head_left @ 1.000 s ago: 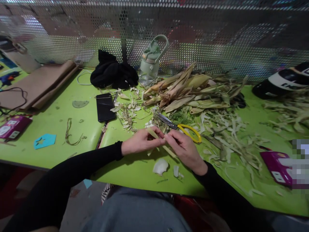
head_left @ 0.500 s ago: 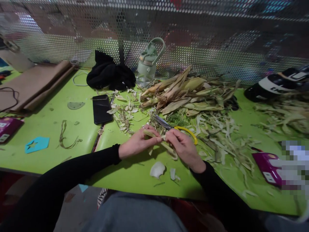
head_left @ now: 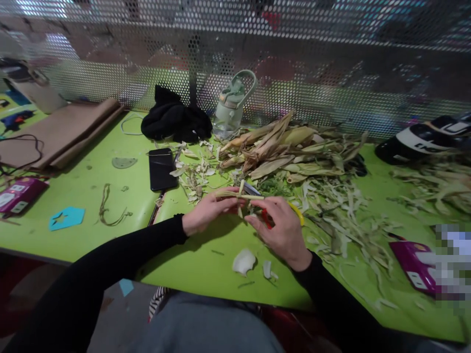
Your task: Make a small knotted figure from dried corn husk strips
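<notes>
My left hand pinches a thin pale strip of corn husk, held level above the green table. Fingers of my right hand are curled on the same strip from the right, and something small and red shows under them. Yellow-handled scissors lie partly hidden behind my right hand. A white scrap of husk lies on the table just in front of my hands.
A pile of dry corn husks and shredded strips fills the right half. A black phone, a black cloth and a green water bottle stand behind. Perforated metal screen at the back; purple boxes at both sides.
The husk strip, slanting down to the right before, is now held level and a little farther from me. My right hand has shifted over the scissors' handle.
</notes>
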A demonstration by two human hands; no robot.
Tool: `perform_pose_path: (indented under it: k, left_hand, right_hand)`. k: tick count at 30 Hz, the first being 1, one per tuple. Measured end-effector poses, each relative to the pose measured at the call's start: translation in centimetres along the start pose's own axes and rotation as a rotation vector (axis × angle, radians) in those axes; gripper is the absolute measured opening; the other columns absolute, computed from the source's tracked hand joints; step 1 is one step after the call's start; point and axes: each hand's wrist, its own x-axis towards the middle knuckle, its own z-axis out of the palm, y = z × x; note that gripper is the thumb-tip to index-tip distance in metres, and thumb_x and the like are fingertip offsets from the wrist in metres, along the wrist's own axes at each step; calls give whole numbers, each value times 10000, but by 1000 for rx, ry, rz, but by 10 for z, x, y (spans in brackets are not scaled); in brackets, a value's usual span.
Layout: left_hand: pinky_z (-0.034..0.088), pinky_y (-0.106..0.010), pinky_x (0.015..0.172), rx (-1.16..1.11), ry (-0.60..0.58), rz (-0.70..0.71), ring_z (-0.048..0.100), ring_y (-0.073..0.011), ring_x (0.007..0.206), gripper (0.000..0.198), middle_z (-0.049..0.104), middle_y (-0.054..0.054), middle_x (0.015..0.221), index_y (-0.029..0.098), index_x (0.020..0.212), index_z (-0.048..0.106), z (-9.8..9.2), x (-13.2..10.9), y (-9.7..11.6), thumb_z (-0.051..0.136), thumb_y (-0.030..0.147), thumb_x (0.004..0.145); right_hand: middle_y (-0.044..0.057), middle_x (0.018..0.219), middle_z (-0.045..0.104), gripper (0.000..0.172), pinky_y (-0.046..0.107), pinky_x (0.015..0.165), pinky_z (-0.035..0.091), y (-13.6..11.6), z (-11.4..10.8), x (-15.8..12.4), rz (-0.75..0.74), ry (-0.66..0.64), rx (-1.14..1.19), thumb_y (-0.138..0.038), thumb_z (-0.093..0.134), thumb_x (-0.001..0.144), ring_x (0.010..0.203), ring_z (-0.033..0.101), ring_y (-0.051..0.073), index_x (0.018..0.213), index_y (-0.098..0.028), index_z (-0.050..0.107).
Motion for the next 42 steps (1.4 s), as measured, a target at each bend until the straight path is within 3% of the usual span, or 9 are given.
perform_pose_path:
  k: [7,12,17,21,25,29,33,37,42]
  left_hand:
    - [370,-402,1149,-42,-222,28,389,-207,1446,757,475,-41,1516,270,1378,467,4,-4,-4,464,-30,683]
    - [136,-423,1264,192,-339,144,190,-187,1534,879,322,-11,1609,306,1484,307,8,-11,-4,441,-18,679]
    - [117,-430,1266,304,-388,187,180,-213,1536,857,285,-51,1625,271,1496,289,9,-15,-10,473,5,702]
    - [269,-419,1210,237,-308,144,373,-220,1444,543,428,-68,1539,251,1358,474,6,-12,-11,518,100,839]
    - [485,-352,957,172,-144,100,647,-170,994,189,695,-73,1080,174,1063,622,2,-6,-8,578,309,937]
    - [501,-259,761,131,-111,44,640,-117,794,275,704,-31,870,155,1078,646,2,-2,-9,735,255,838]
    - [522,-256,777,44,-73,-18,651,-103,775,217,706,-23,857,140,1018,671,3,-1,-9,746,192,821]
    - [530,-265,778,-38,-11,-36,666,-107,762,201,705,-14,832,142,992,640,4,-2,-6,738,208,829]
    - [500,-247,723,-38,5,-56,638,-93,691,228,685,9,796,153,987,613,6,-4,-6,744,232,818]
  right_hand:
    - [113,908,612,356,372,738,500,1,1,0,40,18,-181,-497,592,922,846,588,244,999,-162,686]
    - [91,861,698,357,361,725,489,-1,1,-2,92,-39,-36,-488,560,947,796,633,230,1018,-157,671]
    - [42,796,724,220,300,612,467,-5,3,-3,213,-115,110,-384,563,962,677,648,179,923,-190,658]
    - [35,734,699,173,314,607,430,-4,1,-2,135,-61,5,-287,555,960,639,608,181,854,-194,655]
    - [66,786,715,150,360,689,421,-1,-2,0,28,-28,-117,-279,564,957,726,609,223,912,-195,679]
    - [60,793,709,120,362,706,418,-2,-2,1,-21,-46,-151,-253,569,956,739,590,222,920,-202,672]
    - [80,883,700,122,358,736,436,-7,-3,-1,-131,15,-232,-203,599,933,820,592,226,1033,-193,668]
    - [58,915,692,272,355,717,426,-11,-4,-3,-315,-114,-240,-134,574,925,813,591,204,1148,-248,680]
    - [72,1008,715,245,362,756,456,-11,-1,-4,-403,-163,-242,-133,527,950,882,608,209,1096,-234,696]
